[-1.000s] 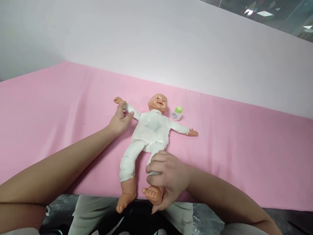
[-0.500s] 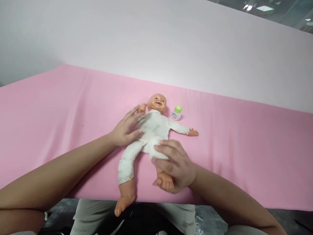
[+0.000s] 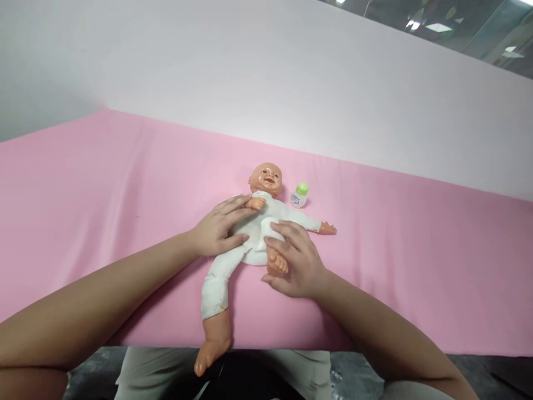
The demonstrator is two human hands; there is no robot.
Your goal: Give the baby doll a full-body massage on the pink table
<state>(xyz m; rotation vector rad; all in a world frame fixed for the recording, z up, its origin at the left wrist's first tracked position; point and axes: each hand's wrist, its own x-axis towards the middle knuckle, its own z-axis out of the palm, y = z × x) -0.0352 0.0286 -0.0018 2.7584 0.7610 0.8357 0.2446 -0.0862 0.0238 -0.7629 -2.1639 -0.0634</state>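
A baby doll with a white cloth body lies on its back, head away from me. My left hand is wrapped over the doll's arm on the left, which is bent across the chest so that its small hand shows past my fingertips. My right hand is closed around the doll's leg on the right, bent up toward the belly, with the bare foot showing by my palm. The other leg stretches toward me, its foot past the table edge. The doll's other arm lies out to the right.
A small clear bottle with a green cap stands beside the doll's head. Pink cloth covers the table, with a pale wall behind it. The near table edge runs just in front of my lap.
My right hand has pushed the doll's leg up toward its belly. The doll's arm under my left hand has come down from beside the head to across the chest.
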